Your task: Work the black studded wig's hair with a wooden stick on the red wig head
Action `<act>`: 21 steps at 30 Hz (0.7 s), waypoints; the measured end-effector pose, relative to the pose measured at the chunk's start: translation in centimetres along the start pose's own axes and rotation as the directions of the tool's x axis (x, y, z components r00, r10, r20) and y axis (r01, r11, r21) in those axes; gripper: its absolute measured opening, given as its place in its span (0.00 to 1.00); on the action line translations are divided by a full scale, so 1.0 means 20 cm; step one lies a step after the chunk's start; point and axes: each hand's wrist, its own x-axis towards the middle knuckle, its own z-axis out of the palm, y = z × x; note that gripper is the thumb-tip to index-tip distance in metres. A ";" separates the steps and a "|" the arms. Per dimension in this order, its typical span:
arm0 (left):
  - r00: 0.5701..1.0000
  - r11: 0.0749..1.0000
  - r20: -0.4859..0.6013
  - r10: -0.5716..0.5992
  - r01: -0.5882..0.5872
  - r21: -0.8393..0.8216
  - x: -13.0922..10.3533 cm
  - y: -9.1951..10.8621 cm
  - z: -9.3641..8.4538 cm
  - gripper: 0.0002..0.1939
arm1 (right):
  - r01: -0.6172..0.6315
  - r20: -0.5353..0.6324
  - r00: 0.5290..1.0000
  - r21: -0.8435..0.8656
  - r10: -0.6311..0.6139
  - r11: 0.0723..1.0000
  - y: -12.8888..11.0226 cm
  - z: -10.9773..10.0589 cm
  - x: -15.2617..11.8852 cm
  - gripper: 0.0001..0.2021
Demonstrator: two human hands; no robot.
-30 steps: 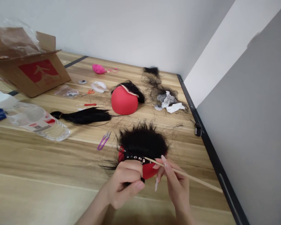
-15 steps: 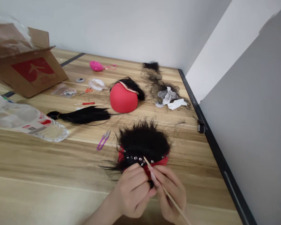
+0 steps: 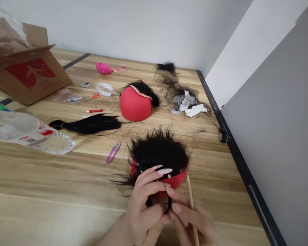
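Hands point(image 3: 164, 208) touching near edge of black-haired red form point(image 3: 160, 160).

Right hand point(image 3: 192, 222): motion-blurred, cut by bottom edge. Stick point(image 3: 192, 208): lower end cut off. Box point(image 3: 23, 75), bottle point(image 3: 28, 135): cut at left edge.

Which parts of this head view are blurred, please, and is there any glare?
Head view: the right hand and its thin wooden stick are motion-blurred; the left hand and the black-haired red dome look sharper; soft, even light, mild sheen on the clear plastic bottle.
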 end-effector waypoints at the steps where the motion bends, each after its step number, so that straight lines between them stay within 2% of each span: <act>1: 0.999 1.000 -0.033 -0.004 0.004 0.006 0.00 0.00 0.01 0.19 | 0.046 0.037 0.998 0.007 -0.046 0.999 0.01 0.00 0.01 0.29; 3: 0.997 1.000 -0.073 -0.010 0.012 0.027 -0.01 0.01 0.01 0.18 | 0.120 0.041 0.992 0.024 -0.121 0.992 0.02 0.00 0.04 0.28; 5: 0.998 0.999 -0.056 -0.016 0.018 0.048 -0.01 0.01 0.01 0.17 | 0.142 0.005 0.990 0.015 -0.142 0.990 0.02 -0.01 0.08 0.25; 9: 0.999 1.000 0.036 -0.006 0.005 0.024 0.01 0.03 -0.03 0.13 | 0.083 0.020 0.996 0.033 -0.084 0.996 -0.01 -0.01 0.12 0.19; 12: 0.985 0.984 0.169 -0.020 0.049 -0.170 0.04 0.05 -0.06 0.13 | 0.052 -0.040 0.998 0.052 -0.050 0.997 -0.01 -0.01 0.12 0.15; 14: 0.966 0.924 0.249 -0.069 0.155 -0.348 0.06 0.08 -0.06 0.16 | 0.065 -0.082 0.995 0.059 -0.060 0.996 -0.01 -0.01 0.11 0.15; 16: 0.962 0.843 0.238 -0.133 0.236 -0.483 0.06 0.09 -0.06 0.17 | 0.060 -0.081 0.995 0.047 -0.056 0.997 0.01 -0.02 0.11 0.17; 18: 0.965 0.805 0.193 -0.178 0.255 -0.535 0.04 0.10 -0.04 0.18 | 0.041 -0.053 0.998 0.009 -0.041 0.999 0.03 -0.03 0.10 0.20; 19: 0.968 0.812 0.163 -0.192 0.250 -0.527 0.03 0.10 -0.04 0.18 | 0.022 -0.065 0.998 -0.020 -0.023 1.000 0.04 -0.04 0.09 0.21; 21: 0.970 0.854 0.101 -0.221 0.242 -0.460 -0.01 0.09 -0.03 0.17 | -0.055 -0.171 0.984 -0.064 0.043 0.996 0.06 -0.03 0.08 0.20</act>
